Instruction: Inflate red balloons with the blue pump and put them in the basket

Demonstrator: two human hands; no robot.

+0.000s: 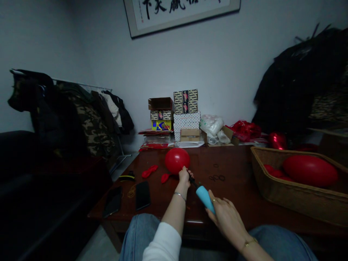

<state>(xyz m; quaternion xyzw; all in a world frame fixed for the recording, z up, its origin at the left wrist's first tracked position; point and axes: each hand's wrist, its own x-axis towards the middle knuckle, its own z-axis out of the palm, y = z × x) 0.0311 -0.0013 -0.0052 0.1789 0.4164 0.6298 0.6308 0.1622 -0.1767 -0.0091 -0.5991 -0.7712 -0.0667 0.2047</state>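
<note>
- Left hand (185,176): fingers pinched closed on the inflated red balloon's (177,160) neck.
- Right hand (225,214): wrapped around the blue hand pump (206,199).

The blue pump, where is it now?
In the head view, the blue pump is right of centre, in the right hand, pointing toward the round red balloon.

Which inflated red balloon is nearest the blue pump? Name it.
The round balloon at the left hand; the long one in the wicker basket lies well away from the blue pump.
</note>
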